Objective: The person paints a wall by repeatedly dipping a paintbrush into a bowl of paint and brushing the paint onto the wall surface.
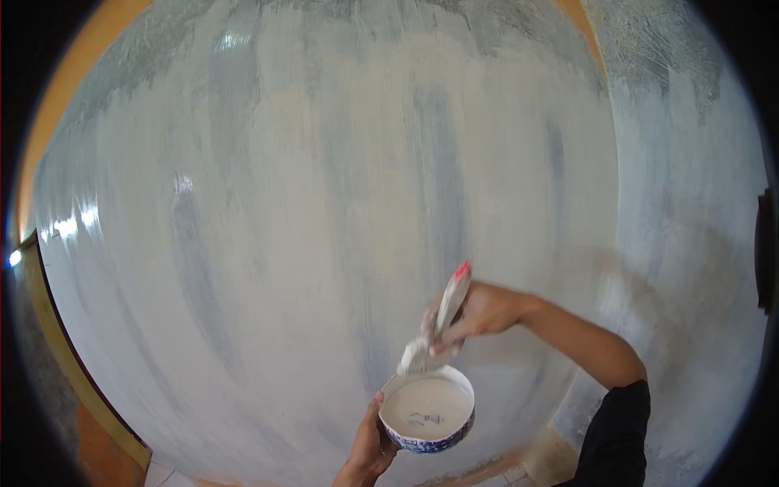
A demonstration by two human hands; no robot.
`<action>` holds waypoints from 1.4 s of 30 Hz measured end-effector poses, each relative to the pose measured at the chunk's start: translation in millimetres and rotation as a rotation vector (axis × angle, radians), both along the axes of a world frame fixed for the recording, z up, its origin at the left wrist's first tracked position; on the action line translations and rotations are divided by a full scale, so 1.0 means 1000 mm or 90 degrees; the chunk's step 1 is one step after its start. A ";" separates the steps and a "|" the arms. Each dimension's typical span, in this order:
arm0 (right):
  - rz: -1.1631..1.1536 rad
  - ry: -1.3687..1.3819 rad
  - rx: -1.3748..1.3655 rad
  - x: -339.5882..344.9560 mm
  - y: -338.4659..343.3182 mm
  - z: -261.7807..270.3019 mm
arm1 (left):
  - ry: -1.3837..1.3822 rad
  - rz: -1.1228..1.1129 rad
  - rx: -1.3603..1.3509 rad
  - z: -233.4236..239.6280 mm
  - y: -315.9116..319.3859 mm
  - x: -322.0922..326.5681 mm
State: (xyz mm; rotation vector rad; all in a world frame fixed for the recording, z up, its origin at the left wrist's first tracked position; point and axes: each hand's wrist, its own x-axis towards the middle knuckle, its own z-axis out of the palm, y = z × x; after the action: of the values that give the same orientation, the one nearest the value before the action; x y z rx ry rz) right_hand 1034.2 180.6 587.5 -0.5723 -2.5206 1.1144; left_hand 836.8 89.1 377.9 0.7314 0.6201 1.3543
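My left hand (369, 435) holds a blue-and-white patterned bowl (429, 442) by its left side. White liquid, which looks like paint (426, 405), lies in the bowl. Above it, my right hand (465, 319) grips a paintbrush (451, 301) by its pale, red-tipped handle. The brush's white-coated bristles point down and left at the bowl's back rim; whether they touch it I cannot tell. Whitish smears cover the fingers of my right hand, which is slightly blurred. Behind both hands stands a wall (292, 243) with streaky white and grey-blue coating, rougher and darker near the top.
At the right, the wall meets a second streaked wall (688, 243) in a corner. Orange paint (73, 79) borders the upper left. A yellowish frame (79, 371) runs down the left side. Floor tiles (167, 476) show at the bottom, and a dark object (765, 251) sits at the far right.
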 end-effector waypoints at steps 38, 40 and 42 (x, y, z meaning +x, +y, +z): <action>-0.400 0.230 1.262 -0.091 0.074 0.303 | -0.064 0.017 -0.138 -0.025 0.020 -0.007; -0.406 0.216 1.238 -0.079 0.061 0.256 | -0.058 -0.015 -0.128 -0.023 0.024 -0.007; -0.317 0.163 0.981 -0.074 0.051 0.230 | -0.025 -0.011 -0.107 -0.007 0.025 -0.011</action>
State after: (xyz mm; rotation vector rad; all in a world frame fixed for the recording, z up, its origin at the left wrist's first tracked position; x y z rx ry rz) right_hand 960.3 231.3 817.1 -0.4396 -2.0114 -0.8792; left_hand 826.1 113.9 370.8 0.5716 0.6861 1.2799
